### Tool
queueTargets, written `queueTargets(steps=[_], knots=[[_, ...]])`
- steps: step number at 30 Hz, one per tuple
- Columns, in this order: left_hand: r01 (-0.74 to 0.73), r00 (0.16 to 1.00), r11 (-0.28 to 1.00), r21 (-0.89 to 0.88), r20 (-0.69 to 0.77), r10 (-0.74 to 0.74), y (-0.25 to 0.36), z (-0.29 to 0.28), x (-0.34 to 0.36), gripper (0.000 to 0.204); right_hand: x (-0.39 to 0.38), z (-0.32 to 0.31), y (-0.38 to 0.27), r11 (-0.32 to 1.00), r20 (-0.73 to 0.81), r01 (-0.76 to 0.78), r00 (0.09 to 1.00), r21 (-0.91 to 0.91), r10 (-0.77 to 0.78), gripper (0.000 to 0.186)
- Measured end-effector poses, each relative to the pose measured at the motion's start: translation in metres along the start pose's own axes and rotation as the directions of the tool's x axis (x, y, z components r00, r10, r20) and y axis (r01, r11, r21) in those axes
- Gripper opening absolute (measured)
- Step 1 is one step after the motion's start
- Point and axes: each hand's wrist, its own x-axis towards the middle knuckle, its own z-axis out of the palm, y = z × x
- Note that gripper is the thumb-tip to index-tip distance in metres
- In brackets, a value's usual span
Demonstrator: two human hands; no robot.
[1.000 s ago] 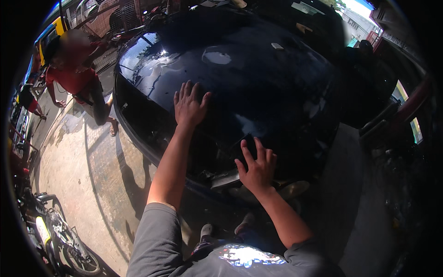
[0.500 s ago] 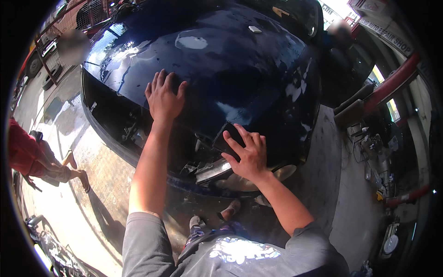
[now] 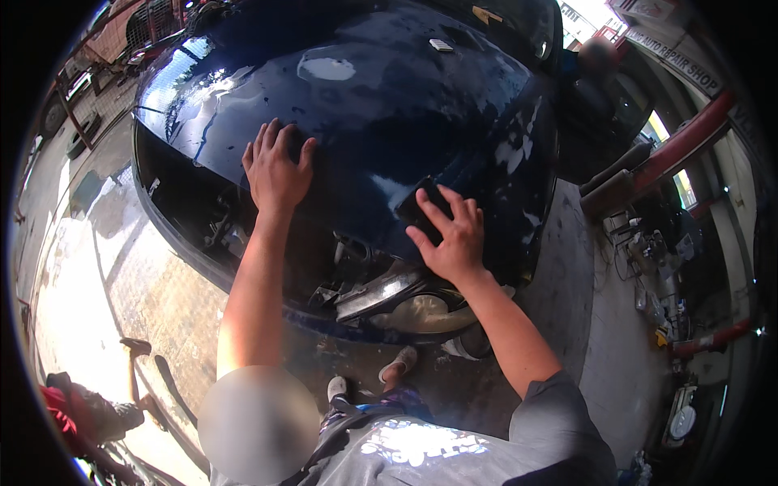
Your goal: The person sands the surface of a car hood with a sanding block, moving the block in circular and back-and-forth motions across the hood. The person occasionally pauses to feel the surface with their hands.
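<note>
The dark blue hood (image 3: 356, 138) of a car spreads out in front of me, its surface glossy with pale patches (image 3: 326, 68). My left hand (image 3: 277, 172) rests on the hood's left part, palm down, fingers stretched and slightly apart. Toward the hood's front edge, my right hand (image 3: 455, 241) presses a dark, flat, roughly rectangular pad (image 3: 423, 212) against the paint; whether it is sandpaper or a block I cannot tell. Beneath that hand, a headlight (image 3: 421, 312) shows in the car's open front.
A small white block (image 3: 441, 45) lies farther back on the hood. To the right is a red post or beam (image 3: 664, 166), with assorted items on the floor beyond it. Another person in red (image 3: 73, 417) is at the lower left. Tyres (image 3: 83, 136) stand at the far left.
My right hand and the dark pad have slid forward and slightly right over the hood. My left hand stays on the paint. The person in red has shifted lower in the picture.
</note>
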Motion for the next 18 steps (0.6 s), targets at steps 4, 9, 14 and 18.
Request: queueTargets(steps=[4,9,14,18], knots=[[-0.006,1.0,1.0,0.001,-0.003,0.006,-0.001,0.0,0.0,0.05,0.044,0.021,0.043,0.929,-0.128,-0.316,0.947,-0.193,0.295,0.054],[-0.009,1.0,1.0,-0.013,-0.028,0.008,-0.002,0.001,0.0,0.049,-0.016,0.02,-0.056,0.994,0.051,-0.079,0.995,-0.073,0.083,0.065],[-0.023,0.997,0.999,-0.049,-0.069,0.019,-0.008,0.003,-0.001,0.043,0.028,0.021,0.006,0.973,-0.092,-0.192,0.979,-0.129,0.181,0.056],[-0.024,0.997,0.998,-0.053,-0.077,0.02,-0.009,0.005,-0.001,0.041,0.06,0.025,0.024,0.885,-0.122,-0.359,0.933,-0.297,0.338,0.055]])
